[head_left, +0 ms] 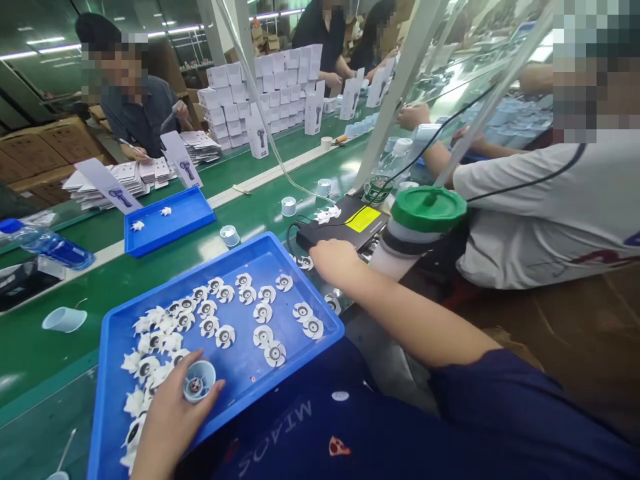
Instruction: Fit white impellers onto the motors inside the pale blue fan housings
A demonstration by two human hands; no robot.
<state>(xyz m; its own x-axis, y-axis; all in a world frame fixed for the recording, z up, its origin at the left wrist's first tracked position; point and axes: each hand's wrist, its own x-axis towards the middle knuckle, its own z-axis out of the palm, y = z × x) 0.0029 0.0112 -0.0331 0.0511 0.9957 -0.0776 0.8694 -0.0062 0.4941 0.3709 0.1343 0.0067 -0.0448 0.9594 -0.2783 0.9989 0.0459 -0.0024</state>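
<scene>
My left hand rests in the near blue tray and is closed round a small pale-blue cylindrical fan housing, its open end facing up. Several white fan impellers lie spread over the tray beside it. My right hand reaches past the tray's far right corner to the edge of a black box with a yellow label. Its fingers curl downward over loose impellers there; what they grip, if anything, is hidden.
A green-lidded white tumbler stands right of my right hand. A person in a white shirt sits to the right. A second blue tray, loose housings, a water bottle and stacked white boxes lie along the green belt, with more people behind.
</scene>
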